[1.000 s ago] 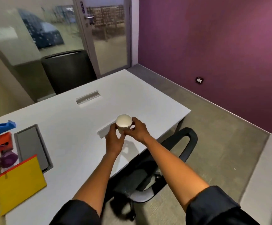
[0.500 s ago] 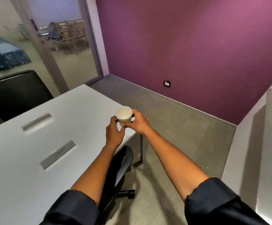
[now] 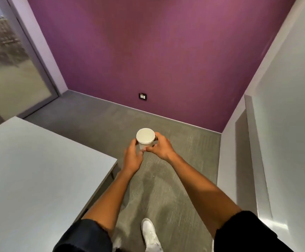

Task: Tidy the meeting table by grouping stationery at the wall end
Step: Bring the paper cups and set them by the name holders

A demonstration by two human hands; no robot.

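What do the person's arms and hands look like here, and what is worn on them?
Both forearms are bare. The left hand and the right hand wear no gloves, and no ring, watch or bracelet shows. Dark, loose fabric sleeves are pushed up near the elbows: the left sleeve and the right sleeve. No markings show on the fabric.

A paper cup (image 3: 145, 136) sits between both hands over the carpet (image 3: 100, 128), table (image 3: 38, 170) at nine o'clock, wall socket (image 3: 142, 96) at twelve, shoe (image 3: 150, 233) at six.

Even, soft indoor light; glare on the white panel (image 3: 268, 222) at 4 o'clock; motion blur at 10 o'clock; edges are bowed by wide-angle distortion.
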